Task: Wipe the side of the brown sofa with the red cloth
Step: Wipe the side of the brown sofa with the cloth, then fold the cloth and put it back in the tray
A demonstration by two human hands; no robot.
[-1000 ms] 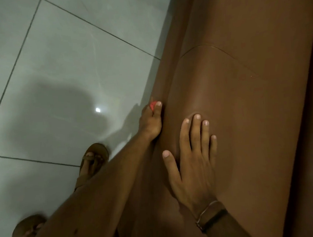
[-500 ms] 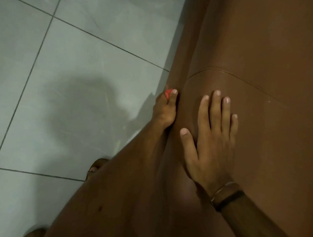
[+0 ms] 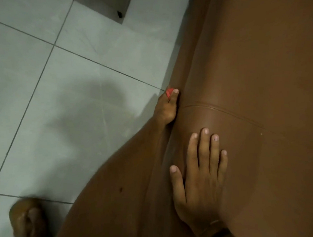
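Observation:
The brown sofa (image 3: 260, 74) fills the right half of the head view, its smooth arm crossed by a curved seam. My left hand (image 3: 165, 109) reaches down the sofa's outer side and is closed on the red cloth (image 3: 169, 92), of which only a small red tip shows beyond the fingers. The hand presses against the side face just below the arm's edge. My right hand (image 3: 202, 172) lies flat on top of the arm, fingers spread, holding nothing; a bracelet sits on its wrist.
A pale grey tiled floor (image 3: 66, 87) lies to the left of the sofa. My foot in a brown sandal (image 3: 28, 227) stands at the lower left. A grey box-like object (image 3: 107, 5) sits on the floor at the top.
My left hand with the cloth has slid further along the sofa's side, away from me. My right hand has stayed flat on the arm. The view has shifted forward, and my feet have stepped along.

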